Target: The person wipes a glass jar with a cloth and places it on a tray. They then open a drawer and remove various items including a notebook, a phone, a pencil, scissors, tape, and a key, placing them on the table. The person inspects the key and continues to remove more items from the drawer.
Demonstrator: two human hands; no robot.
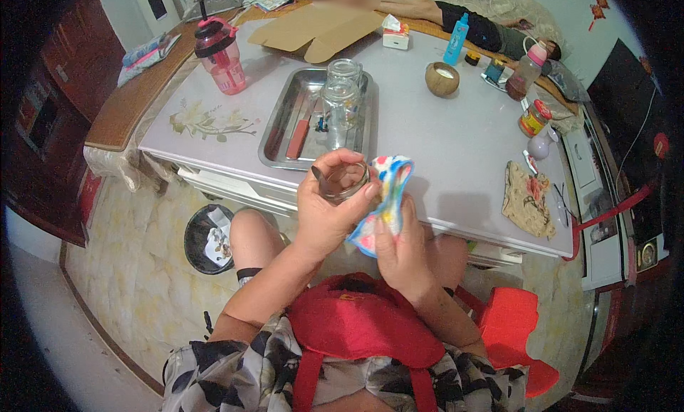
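My left hand (320,220) is closed around a small clear glass cup (344,184), its round mouth tilted up, above the table's front edge. A dark strip shows beside the cup at my left fingers; I cannot make out what it is. In my right hand (405,255) is a bunched cloth (388,198), white with colourful patches and a blue border. The cloth is right beside the cup; whether they touch is unclear. Just beyond my hands lies a metal tray (273,145) holding clear glassware (342,98) and a reddish-brown bar (298,136).
On the pale table (420,134) stand a pink bottle (224,70), an open cardboard box (320,27), a tissue pack (396,36), a blue spray bottle (456,40), a round brown pot (442,81) and a patterned cloth (529,202). A black bin (196,244) sits lower left, a red stool (509,319) lower right. A person lies behind the table.
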